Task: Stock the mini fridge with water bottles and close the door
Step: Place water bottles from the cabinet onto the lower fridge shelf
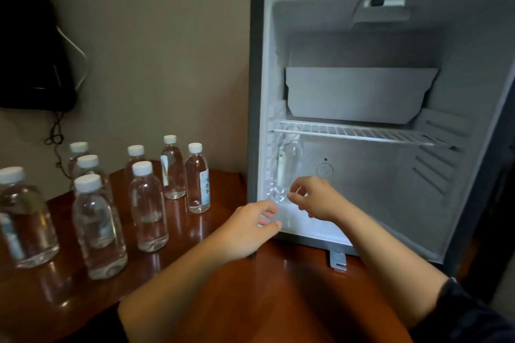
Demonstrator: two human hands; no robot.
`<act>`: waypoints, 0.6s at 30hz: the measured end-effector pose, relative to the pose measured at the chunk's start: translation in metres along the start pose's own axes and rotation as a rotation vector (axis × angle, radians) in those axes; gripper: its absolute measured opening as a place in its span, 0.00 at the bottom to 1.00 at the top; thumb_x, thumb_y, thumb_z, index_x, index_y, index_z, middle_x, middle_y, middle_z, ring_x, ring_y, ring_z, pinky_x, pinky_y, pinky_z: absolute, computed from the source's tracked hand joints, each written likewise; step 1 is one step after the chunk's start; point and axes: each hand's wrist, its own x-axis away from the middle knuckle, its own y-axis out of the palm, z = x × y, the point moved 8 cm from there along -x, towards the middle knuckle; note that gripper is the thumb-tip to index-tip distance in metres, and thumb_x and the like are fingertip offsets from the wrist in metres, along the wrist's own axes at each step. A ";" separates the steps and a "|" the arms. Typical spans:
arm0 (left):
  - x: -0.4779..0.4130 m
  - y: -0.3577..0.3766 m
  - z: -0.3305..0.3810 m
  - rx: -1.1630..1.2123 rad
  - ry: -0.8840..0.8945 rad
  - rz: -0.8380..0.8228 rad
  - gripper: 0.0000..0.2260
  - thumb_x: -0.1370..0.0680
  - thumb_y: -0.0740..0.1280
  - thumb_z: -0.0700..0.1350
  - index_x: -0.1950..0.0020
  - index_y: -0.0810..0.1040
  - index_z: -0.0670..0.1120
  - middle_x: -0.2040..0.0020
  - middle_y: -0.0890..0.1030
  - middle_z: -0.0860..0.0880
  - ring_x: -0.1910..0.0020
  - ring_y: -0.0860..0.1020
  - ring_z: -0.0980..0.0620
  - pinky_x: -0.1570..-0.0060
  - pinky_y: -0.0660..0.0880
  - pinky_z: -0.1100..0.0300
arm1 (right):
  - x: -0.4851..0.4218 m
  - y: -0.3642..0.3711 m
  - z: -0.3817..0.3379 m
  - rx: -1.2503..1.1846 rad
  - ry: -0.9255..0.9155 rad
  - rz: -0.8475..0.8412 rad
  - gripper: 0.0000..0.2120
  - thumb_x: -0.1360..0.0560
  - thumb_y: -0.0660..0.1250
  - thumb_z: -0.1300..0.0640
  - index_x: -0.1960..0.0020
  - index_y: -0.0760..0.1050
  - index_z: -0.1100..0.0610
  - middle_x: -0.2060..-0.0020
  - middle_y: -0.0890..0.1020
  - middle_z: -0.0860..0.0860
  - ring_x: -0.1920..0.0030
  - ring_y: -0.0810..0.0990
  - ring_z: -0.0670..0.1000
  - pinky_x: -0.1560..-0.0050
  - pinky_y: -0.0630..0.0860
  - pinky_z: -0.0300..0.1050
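Clear plastic bottle [289, 167] stands in the open fridge [255, 92], lower left corner, under the wire shelf [362, 132]. The right hand [317, 199] curls at its base; whether it pinches the bottle cannot be told. The left hand [250, 227] hangs loosely curled just beside, holding nothing. Eight bottles [149, 203] stand on the wooden table [250, 301].

open mini fridge [362, 120], one bottle [289, 167] inside

From my end: two bare hands, left hand [250, 228] and right hand [317, 198], forearms uncovered up to the elbow. The right arm ends in a dark, near-black short sleeve [468, 315] at the lower right corner. I can't make out fabric detail or markings.
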 end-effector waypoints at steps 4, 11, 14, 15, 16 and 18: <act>0.038 -0.022 -0.006 -0.083 -0.016 -0.015 0.17 0.22 0.62 0.50 0.33 0.70 0.51 0.37 0.75 0.52 0.42 0.74 0.57 0.46 0.71 0.68 | 0.015 0.018 -0.037 -0.004 -0.066 -0.105 0.10 0.23 0.63 0.53 0.46 0.76 0.58 0.51 0.81 0.57 0.52 0.82 0.59 0.52 0.80 0.54; 0.103 -0.086 -0.024 -0.229 0.010 0.252 0.18 0.22 0.62 0.51 0.32 0.68 0.54 0.34 0.70 0.56 0.38 0.68 0.62 0.42 0.65 0.66 | 0.028 0.060 -0.119 -0.030 -0.251 -0.251 0.04 0.23 0.64 0.55 0.52 0.74 0.56 0.57 0.81 0.58 0.58 0.82 0.56 0.64 0.77 0.41; 0.128 -0.117 -0.040 -0.230 0.006 0.415 0.19 0.22 0.63 0.50 0.32 0.67 0.54 0.34 0.69 0.57 0.37 0.66 0.62 0.40 0.63 0.65 | 0.025 0.081 -0.150 -0.051 -0.301 -0.281 0.06 0.23 0.65 0.54 0.51 0.75 0.56 0.57 0.82 0.58 0.57 0.82 0.55 0.58 0.79 0.47; 0.135 -0.126 -0.046 -0.238 -0.002 0.455 0.19 0.23 0.63 0.50 0.32 0.66 0.54 0.33 0.68 0.57 0.36 0.65 0.62 0.39 0.62 0.65 | 0.023 0.087 -0.161 -0.054 -0.324 -0.284 0.06 0.23 0.65 0.54 0.51 0.76 0.56 0.59 0.81 0.56 0.58 0.82 0.53 0.58 0.79 0.47; 0.142 -0.134 -0.054 -0.244 -0.013 0.489 0.20 0.23 0.64 0.50 0.31 0.66 0.54 0.32 0.66 0.57 0.36 0.64 0.62 0.39 0.61 0.65 | 0.021 0.094 -0.172 -0.050 -0.352 -0.284 0.06 0.24 0.65 0.54 0.51 0.76 0.56 0.60 0.80 0.54 0.61 0.80 0.51 0.57 0.78 0.46; 0.154 -0.151 -0.069 -0.230 -0.049 0.552 0.22 0.23 0.64 0.49 0.30 0.64 0.53 0.31 0.64 0.55 0.34 0.63 0.61 0.37 0.61 0.64 | 0.017 0.105 -0.194 -0.038 -0.410 -0.273 0.07 0.24 0.65 0.54 0.50 0.76 0.56 0.58 0.81 0.54 0.61 0.77 0.48 0.56 0.76 0.45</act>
